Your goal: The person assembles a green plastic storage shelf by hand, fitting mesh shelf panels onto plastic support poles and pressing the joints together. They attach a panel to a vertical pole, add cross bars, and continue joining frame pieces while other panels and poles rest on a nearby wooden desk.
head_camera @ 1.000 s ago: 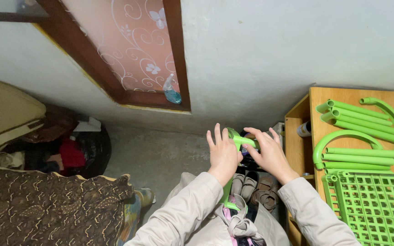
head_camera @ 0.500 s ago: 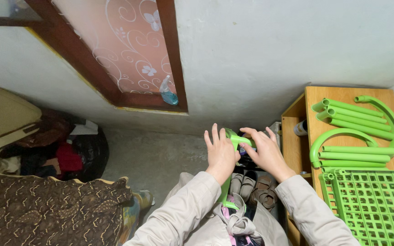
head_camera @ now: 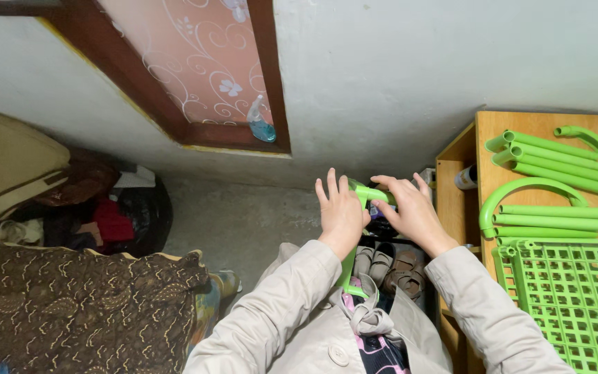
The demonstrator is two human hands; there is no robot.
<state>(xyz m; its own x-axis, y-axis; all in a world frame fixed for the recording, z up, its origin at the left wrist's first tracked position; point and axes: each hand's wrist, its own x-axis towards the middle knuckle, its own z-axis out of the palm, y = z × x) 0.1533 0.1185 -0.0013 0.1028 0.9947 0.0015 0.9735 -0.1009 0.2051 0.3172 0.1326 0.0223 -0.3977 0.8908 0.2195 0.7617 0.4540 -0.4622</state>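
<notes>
1. Rough grey wall fills the top of the frame, with a brown-framed patterned window [head_camera: 202, 69] at upper left and a small spray bottle [head_camera: 260, 123] on its sill.
2. At centre, the person holds a green plastic tube piece [head_camera: 368, 195] upright between both hands; its lower end runs down towards the lap, near the shoes [head_camera: 389, 263] on the floor.
3. The left hand [head_camera: 340, 211] presses its palm against the left side of the tube, fingers spread and pointing up, so its grip is flat rather than wrapped.
4. The right hand [head_camera: 410, 208] curls over the top end, its grip closed on the tube's upper bend.
5. To my eye, the work goes best with the tube kept straight and both palms pushing evenly, so the end doesn't skew.
6. Both forearms, in beige sleeves, rise from the bottom edge and meet at the tube, wrists slightly bent back.
7. At right, a wooden surface [head_camera: 520, 121] carries more green tubes [head_camera: 555, 156] and a green lattice panel [head_camera: 576, 298].
</notes>
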